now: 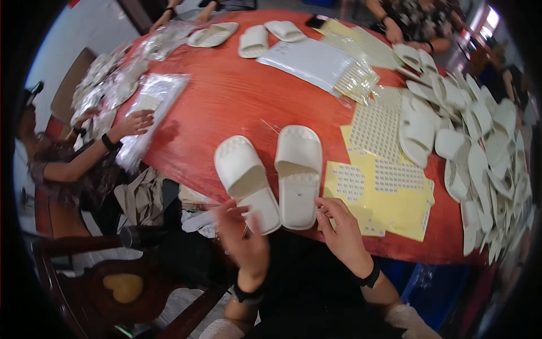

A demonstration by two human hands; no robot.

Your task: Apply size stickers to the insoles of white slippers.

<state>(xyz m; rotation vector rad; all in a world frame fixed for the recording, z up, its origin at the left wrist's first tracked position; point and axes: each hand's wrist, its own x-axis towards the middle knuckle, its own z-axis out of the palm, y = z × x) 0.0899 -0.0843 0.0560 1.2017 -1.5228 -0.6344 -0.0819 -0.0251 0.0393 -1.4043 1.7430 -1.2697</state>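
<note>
Two white slippers lie side by side before me, toes pointing away. The left slipper (240,164) is angled slightly left, and the right slipper (298,198) has a small sticker on its insole. My left hand (245,240) hovers at the left slipper's heel, blurred by motion, its fingers apart. My right hand (341,231) is beside the right slipper's heel, with loosely bent fingertips at its edge and nothing visible in them. To the right lie yellow sticker sheets (389,209) with rows of small labels.
White slippers (480,152) are heaped on the right of the red table (226,96). Packed plastic bags (316,62) and more slippers (253,40) lie at the far side. A co-worker's hand (135,123) touches a clear plastic bag (161,107) at left. A wooden chair (73,243) stands lower left.
</note>
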